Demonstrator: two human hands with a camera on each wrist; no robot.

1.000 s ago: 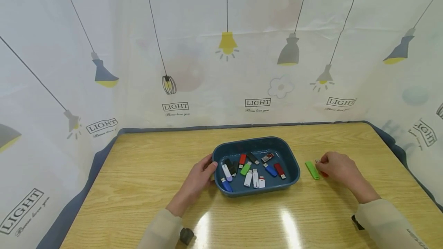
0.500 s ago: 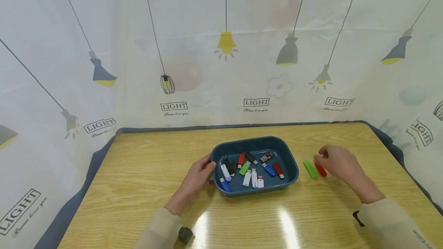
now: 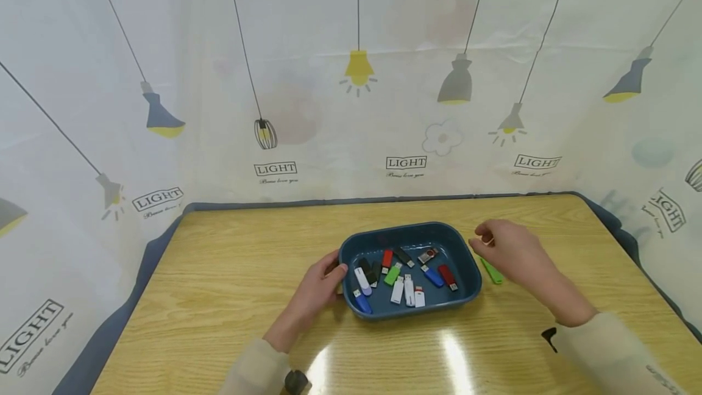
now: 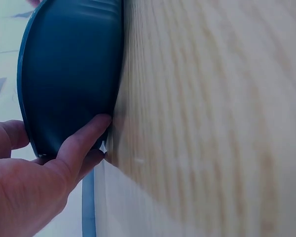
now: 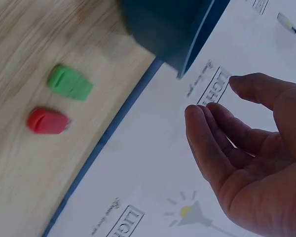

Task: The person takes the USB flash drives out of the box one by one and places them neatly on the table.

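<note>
A dark blue plastic tray (image 3: 396, 316) holds several USB flash drives in red, black, green, blue, white and silver. My left hand (image 3: 315, 291) grips its left end, thumb over the rim and fingers along the outer wall (image 4: 69, 64). Just off the tray's right end hovers my right hand (image 3: 512, 255), thumb apart from loosely bent fingers, with nothing between them. On the wood beyond the tray lie a green USB drive (image 5: 70, 82) and a red USB drive (image 5: 48, 121), side by side. In the head view the right hand hides the red one.
The wooden table (image 3: 230, 261) runs back to a pale curtain (image 3: 307, 78) printed with lamps, which also hangs at both sides. A dark wrist device (image 3: 296, 381) shows under the left sleeve.
My right hand has let go of the red USB drive beside the green one, then moved left to the tray's edge. The tray has shifted slightly right and nearer, still in my left hand.
</note>
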